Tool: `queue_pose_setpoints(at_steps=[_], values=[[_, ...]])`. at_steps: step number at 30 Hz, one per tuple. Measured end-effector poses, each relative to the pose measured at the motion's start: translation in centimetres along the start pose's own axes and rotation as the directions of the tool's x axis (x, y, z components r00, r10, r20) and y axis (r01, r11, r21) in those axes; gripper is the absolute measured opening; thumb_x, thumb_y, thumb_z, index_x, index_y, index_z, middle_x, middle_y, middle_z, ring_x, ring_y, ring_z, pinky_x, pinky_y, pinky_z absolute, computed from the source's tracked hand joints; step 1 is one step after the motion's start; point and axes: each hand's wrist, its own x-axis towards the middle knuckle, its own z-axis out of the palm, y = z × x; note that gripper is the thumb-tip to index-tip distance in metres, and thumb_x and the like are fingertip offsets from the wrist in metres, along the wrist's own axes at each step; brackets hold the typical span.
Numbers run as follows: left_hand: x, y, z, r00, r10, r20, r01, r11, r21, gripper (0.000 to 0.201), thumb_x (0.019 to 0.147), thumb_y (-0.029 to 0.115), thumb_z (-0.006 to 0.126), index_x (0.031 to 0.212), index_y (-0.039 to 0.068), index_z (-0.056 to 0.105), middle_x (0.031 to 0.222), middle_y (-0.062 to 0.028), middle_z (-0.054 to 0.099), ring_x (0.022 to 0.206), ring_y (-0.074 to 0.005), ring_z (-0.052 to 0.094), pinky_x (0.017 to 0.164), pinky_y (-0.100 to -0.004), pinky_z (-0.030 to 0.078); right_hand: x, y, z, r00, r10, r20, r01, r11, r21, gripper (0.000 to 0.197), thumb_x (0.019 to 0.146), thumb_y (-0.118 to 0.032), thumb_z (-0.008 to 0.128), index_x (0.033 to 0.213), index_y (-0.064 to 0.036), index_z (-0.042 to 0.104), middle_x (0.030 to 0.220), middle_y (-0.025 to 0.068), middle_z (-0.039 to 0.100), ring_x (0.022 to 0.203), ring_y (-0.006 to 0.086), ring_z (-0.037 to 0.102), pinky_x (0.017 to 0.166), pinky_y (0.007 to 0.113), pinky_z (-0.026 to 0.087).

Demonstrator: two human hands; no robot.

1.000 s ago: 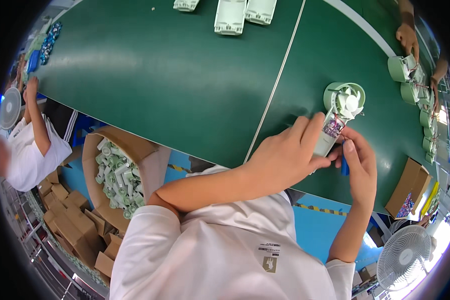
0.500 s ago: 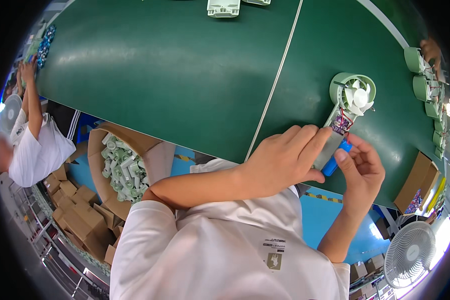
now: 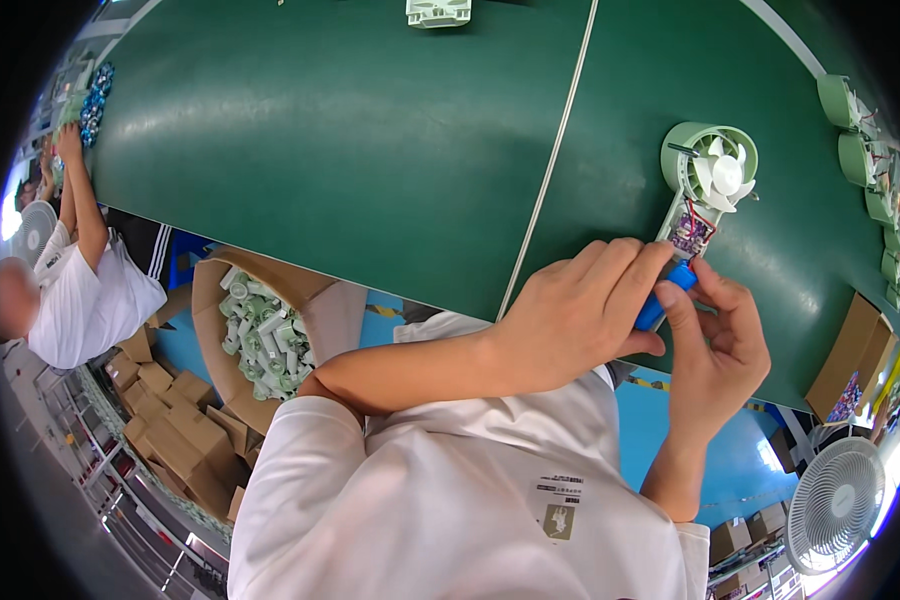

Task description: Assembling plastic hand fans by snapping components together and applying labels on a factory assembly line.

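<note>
A pale green handheld fan lies on the green table with its handle open, its white blades facing up. In the upper part of the handle sits a small purple circuit board with red wires. My left hand is closed around the handle's left side, its fingers covering much of it. A blue cylindrical battery is in my right hand, pinched between thumb and fingers, tilted along the lower handle. Fingers hide how far the battery sits inside the handle.
Several opened fan bodies line the table's right edge. One white-green part lies at the far edge. A carton of fan parts stands left, below the table. A co-worker is at far left; a grey standing fan is lower right.
My right hand has brought the battery over the handle, nearer the circuit board and more in line with it. My left hand keeps its hold. The whole view has shifted slightly.
</note>
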Motion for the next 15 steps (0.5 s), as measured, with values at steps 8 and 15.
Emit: queue_pose_setpoints(at_steps=[8,15], values=[[0.0,0.1,0.0,1.000,-0.006,-0.029,0.006,1.000,-0.002,0.072,0.061,0.030,0.083,0.119,-0.002,0.055,0.101,-0.0106,0.059,0.083,-0.0230,0.062,0.064,-0.0292,0.053,0.1,0.1,0.4,0.969,-0.244,0.037,0.235,0.864,-0.446,0.025,0.076,0.003,0.078,0.099,0.0004,0.070,0.083,0.0057,0.062,0.068,0.0097,0.060,0.052,0.020,0.047],[0.6,0.2,-1.2,1.000,-0.020,0.012,0.021,0.995,-0.100,0.072,0.065,0.031,0.085,0.123,0.002,0.053,0.099,-0.0099,0.060,0.074,-0.0186,0.060,0.060,-0.0279,0.051,-0.7,1.7,0.6,0.999,0.048,-0.015,-0.047,0.998,0.050,0.056,0.081,0.004,0.073,0.132,-0.0009,0.051,0.075,-0.0016,0.055,0.061,0.0019,0.049,0.051,0.016,0.038]])
